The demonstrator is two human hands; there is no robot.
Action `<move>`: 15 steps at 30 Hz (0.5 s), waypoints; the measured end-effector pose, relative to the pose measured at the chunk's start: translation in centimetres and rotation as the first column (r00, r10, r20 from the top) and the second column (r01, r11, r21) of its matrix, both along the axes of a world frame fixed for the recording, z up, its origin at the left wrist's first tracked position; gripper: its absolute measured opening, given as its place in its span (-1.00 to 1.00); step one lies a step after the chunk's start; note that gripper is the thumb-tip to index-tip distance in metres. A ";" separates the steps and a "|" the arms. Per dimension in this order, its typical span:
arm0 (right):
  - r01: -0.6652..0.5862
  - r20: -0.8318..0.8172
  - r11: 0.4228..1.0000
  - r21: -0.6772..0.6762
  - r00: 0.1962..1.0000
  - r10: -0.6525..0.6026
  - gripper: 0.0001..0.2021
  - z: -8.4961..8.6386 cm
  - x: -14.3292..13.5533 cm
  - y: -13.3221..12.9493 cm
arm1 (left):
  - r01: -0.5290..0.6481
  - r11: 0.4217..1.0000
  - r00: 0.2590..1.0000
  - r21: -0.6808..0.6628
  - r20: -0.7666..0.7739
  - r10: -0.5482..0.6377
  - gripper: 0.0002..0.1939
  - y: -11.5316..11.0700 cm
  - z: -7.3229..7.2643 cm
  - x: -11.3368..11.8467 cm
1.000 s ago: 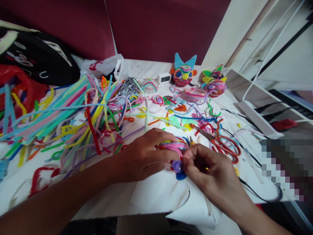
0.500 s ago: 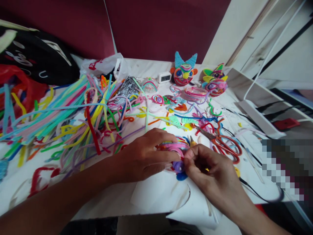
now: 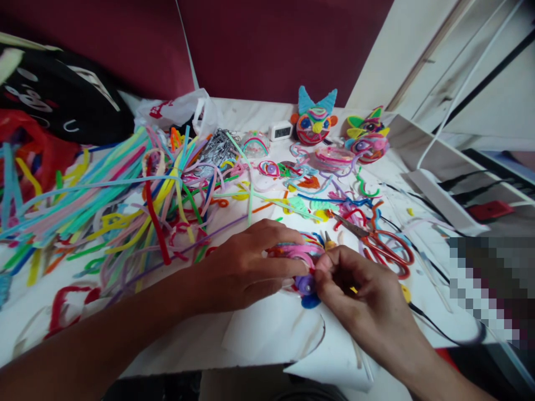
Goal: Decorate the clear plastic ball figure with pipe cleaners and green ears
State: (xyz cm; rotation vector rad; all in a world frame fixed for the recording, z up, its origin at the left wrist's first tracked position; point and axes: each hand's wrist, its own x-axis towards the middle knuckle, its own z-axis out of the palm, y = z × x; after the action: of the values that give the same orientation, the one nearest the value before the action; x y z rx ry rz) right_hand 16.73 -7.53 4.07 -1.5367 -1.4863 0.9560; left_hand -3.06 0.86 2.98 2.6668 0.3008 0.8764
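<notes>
No wording or number can be read. Red print (image 3: 159,109) stands on the white plastic bag (image 3: 186,107) toward ten o'clock, too blurred to decipher; at twelve o'clock, the small white device (image 3: 273,137) has a screen (image 3: 283,132) too small to read.

Pink-banded fuzzy craft (image 3: 301,250), purple-blue near side, partly hidden, held

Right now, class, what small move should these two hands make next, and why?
Perhaps press gently with the right hand, letting the left hand brace: the left lies across the colourful craft piece, while the right's thumb and finger pinch together at its edge, beside the purple coil.
</notes>
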 end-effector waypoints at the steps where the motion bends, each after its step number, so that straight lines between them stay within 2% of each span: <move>1: -0.001 -0.004 1.000 -0.001 1.000 0.001 -0.94 0.0 0.0 0.0 | 0.005 1.000 1.000 0.001 0.002 -0.005 -0.77 0.0 0.0 0.0; 8: -0.009 -0.001 1.000 -0.018 1.000 0.009 -0.94 0.0 0.2 0.0 | 0.008 0.999 1.000 0.034 0.028 -0.009 -0.77 0.4 -0.6 0.1; 15: -0.007 -0.025 0.998 -0.054 1.000 0.006 -0.93 0.0 0.1 -0.1 | 0.008 1.000 1.000 0.023 0.007 -0.008 -0.78 0.4 -0.4 0.0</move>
State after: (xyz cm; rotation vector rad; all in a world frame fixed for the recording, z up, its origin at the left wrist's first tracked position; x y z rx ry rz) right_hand 16.87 -7.60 4.10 -1.5541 -1.4592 1.0234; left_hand -3.05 1.21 2.54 2.6833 0.2800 0.8920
